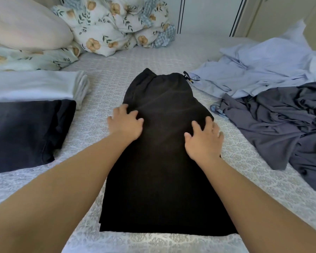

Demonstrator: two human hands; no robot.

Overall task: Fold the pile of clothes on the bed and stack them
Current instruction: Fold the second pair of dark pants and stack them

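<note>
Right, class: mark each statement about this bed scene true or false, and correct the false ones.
1. Both hands rest on the black garment. True: left hand, right hand.
2. The unfolded clothes lie on the left. False: the light blue shirt and grey garment lie crumpled on the right.
3. A folded dark garment lies to the left, a folded white garment beyond it. True.
4. The right hand lifts the black garment off the bed. False: the garment lies flat on the bedspread.
</note>
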